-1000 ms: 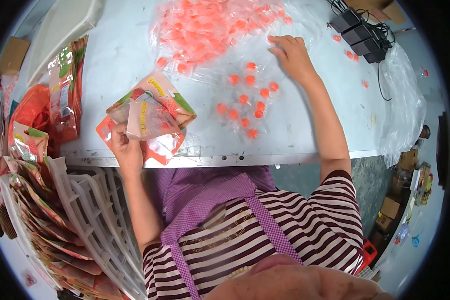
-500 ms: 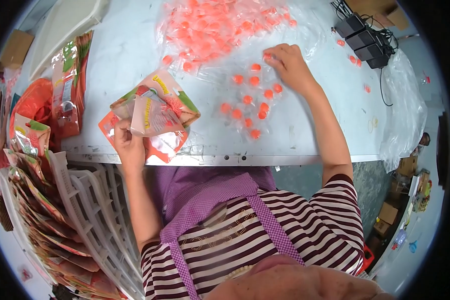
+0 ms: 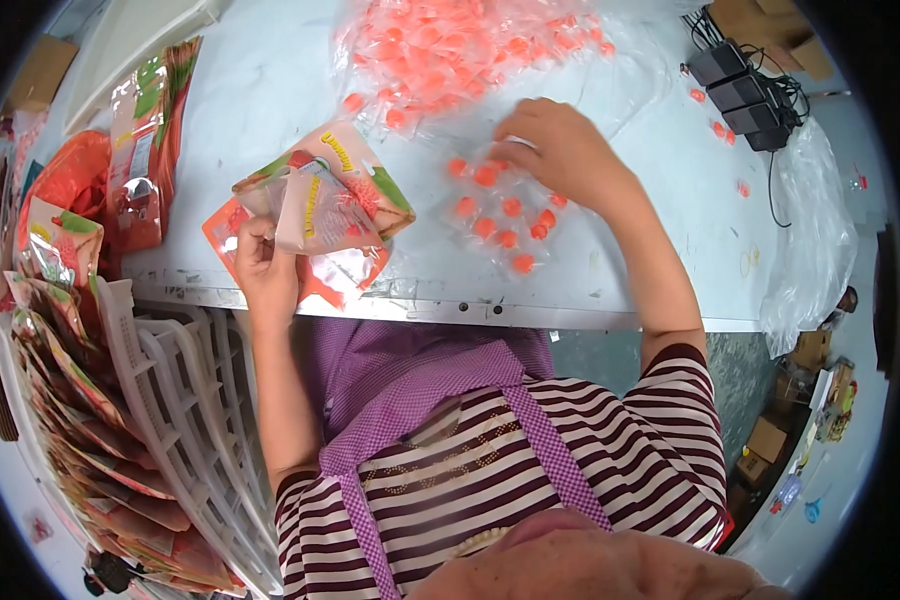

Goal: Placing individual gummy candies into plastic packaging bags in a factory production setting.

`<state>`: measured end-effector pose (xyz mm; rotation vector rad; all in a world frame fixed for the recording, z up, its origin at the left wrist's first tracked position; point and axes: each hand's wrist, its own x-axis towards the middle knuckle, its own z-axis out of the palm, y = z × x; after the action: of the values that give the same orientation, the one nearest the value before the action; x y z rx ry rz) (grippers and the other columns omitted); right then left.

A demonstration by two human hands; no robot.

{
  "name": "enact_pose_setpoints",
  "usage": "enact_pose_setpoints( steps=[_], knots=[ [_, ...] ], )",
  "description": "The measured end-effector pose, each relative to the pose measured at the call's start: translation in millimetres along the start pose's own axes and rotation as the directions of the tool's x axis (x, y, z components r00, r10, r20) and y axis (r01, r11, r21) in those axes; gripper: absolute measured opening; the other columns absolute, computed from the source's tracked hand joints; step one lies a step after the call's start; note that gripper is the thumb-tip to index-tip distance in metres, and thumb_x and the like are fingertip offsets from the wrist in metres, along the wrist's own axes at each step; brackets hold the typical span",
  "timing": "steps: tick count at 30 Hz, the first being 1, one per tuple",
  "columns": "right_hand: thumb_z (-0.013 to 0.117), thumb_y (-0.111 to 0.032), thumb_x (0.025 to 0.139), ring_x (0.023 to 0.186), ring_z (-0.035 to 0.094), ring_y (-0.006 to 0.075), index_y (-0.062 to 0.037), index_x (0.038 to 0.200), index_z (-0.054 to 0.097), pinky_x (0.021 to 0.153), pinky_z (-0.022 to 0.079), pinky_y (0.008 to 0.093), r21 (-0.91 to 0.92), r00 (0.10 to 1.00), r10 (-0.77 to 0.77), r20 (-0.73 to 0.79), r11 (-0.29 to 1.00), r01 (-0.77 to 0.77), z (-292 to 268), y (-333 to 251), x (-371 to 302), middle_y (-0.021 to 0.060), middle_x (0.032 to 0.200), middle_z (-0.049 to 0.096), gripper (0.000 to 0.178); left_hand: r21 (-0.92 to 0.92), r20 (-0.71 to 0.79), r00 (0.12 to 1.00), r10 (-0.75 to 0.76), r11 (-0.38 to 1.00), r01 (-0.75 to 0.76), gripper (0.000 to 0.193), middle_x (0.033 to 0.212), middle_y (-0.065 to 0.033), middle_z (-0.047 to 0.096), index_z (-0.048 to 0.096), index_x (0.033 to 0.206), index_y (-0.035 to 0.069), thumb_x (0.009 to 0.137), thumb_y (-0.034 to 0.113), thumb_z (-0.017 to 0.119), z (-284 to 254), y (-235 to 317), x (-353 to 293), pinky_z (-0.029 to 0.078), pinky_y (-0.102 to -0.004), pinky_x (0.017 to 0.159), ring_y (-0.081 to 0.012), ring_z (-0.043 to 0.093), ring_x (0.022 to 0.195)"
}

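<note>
Our left hand (image 3: 262, 262) pinches the near edge of a clear-fronted pouch (image 3: 315, 205) at 10 o'clock on the white surface (image 3: 270, 90), thumb and fingers clamped, mouth tilted toward 1 o'clock. Our right hand (image 3: 560, 150) lies palm-down at 1 o'clock, fingers curled over loose orange sweets (image 3: 500, 215); whether it already grips any, we cannot tell. Best kept: pouch mouth spread wide, sweets swept in a small cluster, wrist low. Right forearm runs straight from 4 o'clock; left elbow tucked by the white crate (image 3: 185, 400). Bulk bag of sweets (image 3: 440, 45) sits at 12.
</note>
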<state>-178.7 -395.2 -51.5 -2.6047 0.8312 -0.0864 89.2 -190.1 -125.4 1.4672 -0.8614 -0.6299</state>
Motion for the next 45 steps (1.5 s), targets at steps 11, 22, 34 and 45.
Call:
enact_pose_setpoints(
  steps=[11,22,34,45],
  knots=[
    [0.067,-0.017,0.074,0.103,0.049,0.0251,-0.0101,0.112,0.056,0.084,0.044,0.0364,0.068,0.921,-0.205,-0.332,0.968,0.241,55.7,-11.9,66.6,0.0055,0.118,0.053,0.040,0.003,0.000,1.000,0.014,1.000,-0.014,0.010,0.084,-0.0002,0.056,0.049,0.087,0.005,0.086,0.006,0.059,3.1,-4.6,2.3,0.043,-0.0222,0.072,-0.0069,0.052,0.078],
    [0.059,-0.013,0.077,0.099,0.049,0.0197,-0.0129,0.104,0.060,0.091,0.034,0.0352,-0.193,0.942,-0.310,-0.129,0.940,0.282,52.0,-18.3,34.3,-0.0002,0.115,0.057,0.027,0.041,0.021,0.999,0.029,0.999,-0.030,0.010,0.085,-0.0005,0.055,0.048,0.088,0.005,0.085,0.005,0.058,-0.8,-8.1,1.4,0.044,-0.0229,0.071,-0.0074,0.052,0.077],
    [0.061,-0.015,0.081,0.100,0.053,0.0276,-0.0067,0.114,0.051,0.083,0.047,0.0359,0.072,0.921,-0.210,-0.327,0.967,0.246,61.6,-28.6,74.1,0.0113,0.116,0.052,0.036,0.009,0.010,1.000,0.013,1.000,-0.013,0.015,0.082,0.0033,0.048,0.047,0.086,0.004,0.083,0.000,0.061,4.6,-2.0,1.3,0.041,-0.0195,0.067,-0.0042,0.047,0.075],
    [0.061,-0.013,0.080,0.098,0.053,0.0271,-0.0082,0.117,0.051,0.081,0.045,0.0376,-0.150,0.945,-0.253,-0.208,0.963,0.225,64.7,-30.2,67.1,0.0076,0.117,0.052,0.039,-0.012,0.027,0.999,0.028,1.000,-0.028,0.014,0.082,0.0031,0.048,0.046,0.085,0.004,0.084,0.001,0.059,4.0,1.4,1.6,0.042,-0.0194,0.066,-0.0037,0.048,0.074]
  ],
)
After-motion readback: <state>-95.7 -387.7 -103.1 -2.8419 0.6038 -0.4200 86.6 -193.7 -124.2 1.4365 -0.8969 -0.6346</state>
